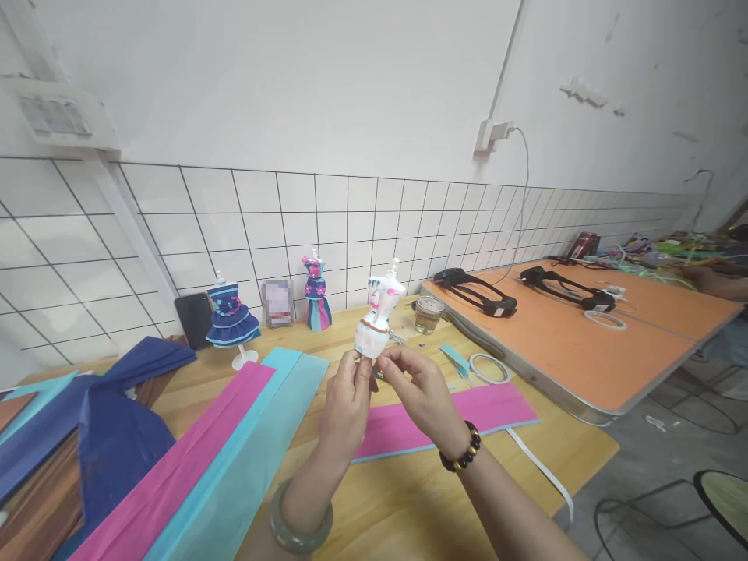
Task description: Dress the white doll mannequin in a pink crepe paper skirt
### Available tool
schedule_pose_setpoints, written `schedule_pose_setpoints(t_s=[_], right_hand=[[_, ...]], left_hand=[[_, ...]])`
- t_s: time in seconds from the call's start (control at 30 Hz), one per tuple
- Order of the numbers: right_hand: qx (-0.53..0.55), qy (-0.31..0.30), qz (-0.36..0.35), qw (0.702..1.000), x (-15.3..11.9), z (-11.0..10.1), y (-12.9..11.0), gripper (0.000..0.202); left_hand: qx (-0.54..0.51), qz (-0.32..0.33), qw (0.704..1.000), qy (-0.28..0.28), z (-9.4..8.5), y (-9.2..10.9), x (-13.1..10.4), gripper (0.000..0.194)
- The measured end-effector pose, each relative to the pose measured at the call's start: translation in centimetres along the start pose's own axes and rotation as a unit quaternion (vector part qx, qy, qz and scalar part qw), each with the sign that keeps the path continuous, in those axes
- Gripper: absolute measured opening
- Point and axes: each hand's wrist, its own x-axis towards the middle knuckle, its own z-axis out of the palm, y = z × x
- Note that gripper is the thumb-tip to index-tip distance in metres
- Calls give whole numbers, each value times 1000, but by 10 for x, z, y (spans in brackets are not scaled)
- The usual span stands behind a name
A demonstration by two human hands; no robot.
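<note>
A small white dress form (379,315) is held upright in front of me, with pink and teal marks on its chest and a brown band at its waist. My left hand (346,401) pinches its lower edge from the left. The fingers of my right hand (425,393) are closed at the lower right of the same form. Beneath my hands lies a pink crepe paper strip (491,407) with a blue edge. Long pink paper (192,460) and light blue paper (251,444) stretch across the table on the left.
Along the wall stand a doll form in a blue ruffled dress (232,315), a doll form in a pink and blue gown (316,292), and a glass cup (428,314). A tape roll (489,368) lies right. An orange table (573,351) holds black headsets (476,292). Another person's hand (716,276) shows far right.
</note>
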Motion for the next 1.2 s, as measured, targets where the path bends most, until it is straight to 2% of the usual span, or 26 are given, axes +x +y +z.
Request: schedule_pose_setpoints(t_s=[0.3, 0.43, 0.5, 0.67, 0.83, 0.97, 1.1, 1.2], right_hand=[[6, 4, -75, 997, 0, -1, 2, 16], [29, -20, -100, 994, -2, 0, 3, 14], [38, -19, -91, 995, -2, 1, 3, 14], [24, 4, -42, 999, 0, 2, 0, 24], [-39, 25, -5, 999, 1, 1, -4, 23], [9, -13, 16, 1000, 4, 0, -5, 22], [90, -53, 96, 990, 7, -5, -8, 22], [121, -84, 128, 981, 9, -10, -11, 22]], left_hand=[[-212, -55, 974, -58, 6, 0, 2, 27], [-291, -76, 952, -55, 3, -4, 5, 28], [-292, -70, 953, -50, 2, -5, 6, 27], [-201, -33, 979, -23, 1, -3, 4, 26], [-59, 5, 998, -1, 1, 0, 0, 24], [38, 29, 999, 14, -2, -2, 0, 21], [139, 60, 988, 36, -5, -6, 2, 19], [167, 72, 983, 26, -7, -8, 3, 19]])
